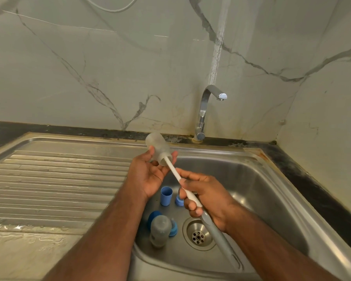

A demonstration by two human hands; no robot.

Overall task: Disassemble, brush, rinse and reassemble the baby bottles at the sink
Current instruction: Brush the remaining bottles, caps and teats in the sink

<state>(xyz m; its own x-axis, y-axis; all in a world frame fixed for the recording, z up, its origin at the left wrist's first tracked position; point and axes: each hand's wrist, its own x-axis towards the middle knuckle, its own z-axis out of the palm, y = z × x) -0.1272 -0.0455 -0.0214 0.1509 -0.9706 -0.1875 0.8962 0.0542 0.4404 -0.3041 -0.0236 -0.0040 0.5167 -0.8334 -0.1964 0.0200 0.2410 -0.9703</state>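
Observation:
My left hand (149, 175) holds a frosted clear baby bottle (158, 147) above the sink, its open mouth facing me. My right hand (206, 197) grips the white and grey handle of a bottle brush (190, 194), whose head is pushed inside that bottle. A second bottle (160, 230) lies on the bottom of the steel sink basin (257, 191). Beside it lie a blue cap (166, 196), a blue ring with a teat (173, 228), another blue ring (179, 200) and a dark blue part (153, 217).
The chrome tap (206, 110) stands behind the basin with no water running. The drain (199, 236) sits at the basin's middle. A ribbed steel drainboard (57, 185) stretches to the left. Marble-patterned wall tiles close off the back and right.

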